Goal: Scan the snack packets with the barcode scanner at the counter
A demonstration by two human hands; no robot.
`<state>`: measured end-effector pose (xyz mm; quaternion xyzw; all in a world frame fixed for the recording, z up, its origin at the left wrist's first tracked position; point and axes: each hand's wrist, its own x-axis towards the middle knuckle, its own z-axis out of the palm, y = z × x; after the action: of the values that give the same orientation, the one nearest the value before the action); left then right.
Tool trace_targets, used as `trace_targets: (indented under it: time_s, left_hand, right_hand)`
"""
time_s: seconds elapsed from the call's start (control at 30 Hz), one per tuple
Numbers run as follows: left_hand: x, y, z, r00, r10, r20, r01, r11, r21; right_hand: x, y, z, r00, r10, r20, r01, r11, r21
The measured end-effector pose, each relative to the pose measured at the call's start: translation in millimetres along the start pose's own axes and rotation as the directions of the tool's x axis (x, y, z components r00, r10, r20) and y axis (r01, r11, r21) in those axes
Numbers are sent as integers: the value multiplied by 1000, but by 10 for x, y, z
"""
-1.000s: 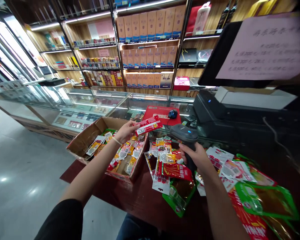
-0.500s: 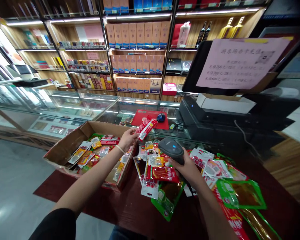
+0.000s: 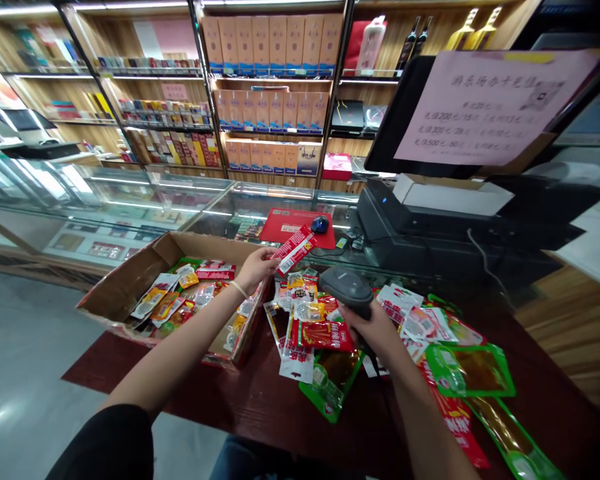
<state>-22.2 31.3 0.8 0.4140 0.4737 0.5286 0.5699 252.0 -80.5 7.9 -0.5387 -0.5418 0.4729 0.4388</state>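
Note:
Between the fingers of my left hand (image 3: 257, 268) is a red snack packet (image 3: 295, 250), its barcode side facing up. My right hand (image 3: 373, 330) is wrapped round the handle of a dark barcode scanner (image 3: 347, 288), whose head points left toward the packet. Below the scanner lies a pile of snack packets (image 3: 325, 335) in red, white and orange, with a green-edged packet (image 3: 331, 383) under it. At my left forearm stands an open cardboard box (image 3: 130, 273) holding several more packets. My right hand hides part of the pile.
More packets, one green-edged (image 3: 473, 370), lie right of my right arm on the dark red table (image 3: 260, 407). Behind are a red mouse pad (image 3: 275, 227), a mouse (image 3: 320, 225), a glass counter (image 3: 180, 193) and a monitor with a pink paper sign (image 3: 490, 113). Stocked shelves line the wall.
The view has tilted down slightly. My left hand still holds the red packet near the scanner. The scanner's blue light, lit before, no longer shows.

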Motion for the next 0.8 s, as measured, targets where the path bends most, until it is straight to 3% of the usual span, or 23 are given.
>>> trace_targets:
  time_s: [0.13, 0.2, 0.27, 0.37, 0.5, 0.63, 0.8]
  left_hand:
    - [-89, -18, 58, 973, -116, 201, 116, 993, 13]
    - [-133, -33, 77, 911, -206, 357, 188, 979, 85]
    - [-152, -56, 83, 861, -255, 440, 186, 963, 193]
    - [-124, -90, 78, 870, -206, 448, 81, 956, 282]
    - [-83, -35, 49, 912, -119, 393, 15, 966, 257]
    - [-147, 191, -59, 944, -44, 326, -34, 973, 229]
    - [-297, 491, -345, 950, 11, 312, -130, 923, 363]
  right_hand:
    - [-25, -22, -122, 997, 50, -58, -45, 995, 84]
    - [-45, -53, -181, 997, 49, -64, -42, 993, 108]
    - [-67, -81, -219, 996, 51, -77, -42, 992, 122]
    - [-96, -112, -226, 994, 61, -94, -49, 991, 127]
    - [-112, -144, -182, 995, 52, -88, -41, 993, 112]
    - [-98, -181, -127, 998, 39, -50, -37, 998, 43]
    - [-77, -256, -4, 998, 68, 1, -68, 997, -29]
